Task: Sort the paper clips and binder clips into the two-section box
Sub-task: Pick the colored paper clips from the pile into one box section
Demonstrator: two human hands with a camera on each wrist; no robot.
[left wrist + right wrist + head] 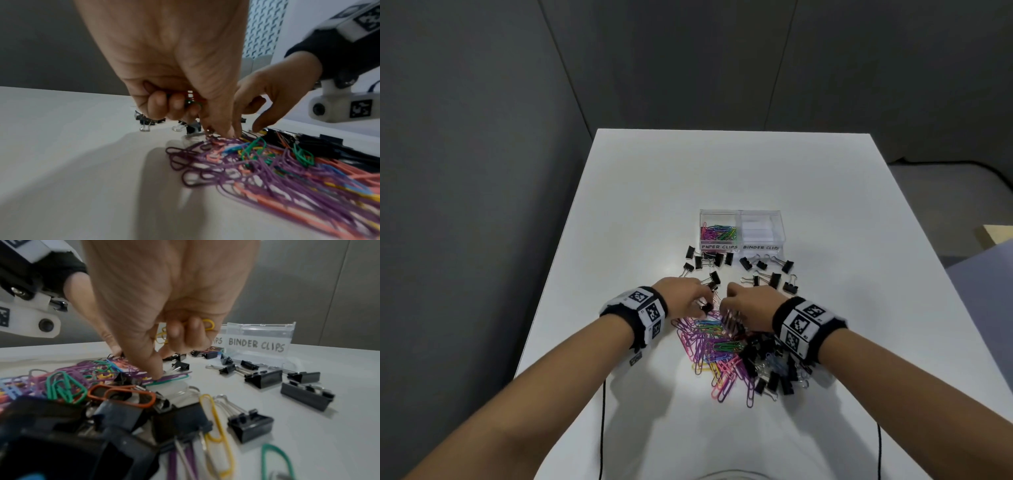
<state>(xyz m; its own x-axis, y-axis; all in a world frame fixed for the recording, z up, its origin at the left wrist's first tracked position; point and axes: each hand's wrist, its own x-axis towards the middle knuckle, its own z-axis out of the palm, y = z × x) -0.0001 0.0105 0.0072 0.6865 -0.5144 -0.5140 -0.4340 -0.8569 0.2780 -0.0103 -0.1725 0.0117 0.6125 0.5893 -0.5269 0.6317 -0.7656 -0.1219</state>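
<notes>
Left hand (685,291) curled around paper clips, right hand (748,303) clutching yellow paper clips (208,324), both over the mixed pile (726,349) on the desk (647,192), two-section box (741,229) beyond, binder clips (774,277) scattered before it

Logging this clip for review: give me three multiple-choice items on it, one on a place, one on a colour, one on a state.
1. Where do the loose binder clips lie relative to the box?
A. Inside it
B. On the table in front of it
C. Behind it

2. What colour are the paper clips curled in the right hand?
A. Yellow
B. Blue
C. White

3. What is the state of the section labelled BINDER CLIPS?
A. Full of binder clips
B. Holds paper clips
C. Holds no clips

Key:
1 B, the black clips sit on the table between box and hands.
2 A, the right wrist view shows yellow loops under the curled fingers.
3 C, the head view shows only the paper clip section filled.
</notes>
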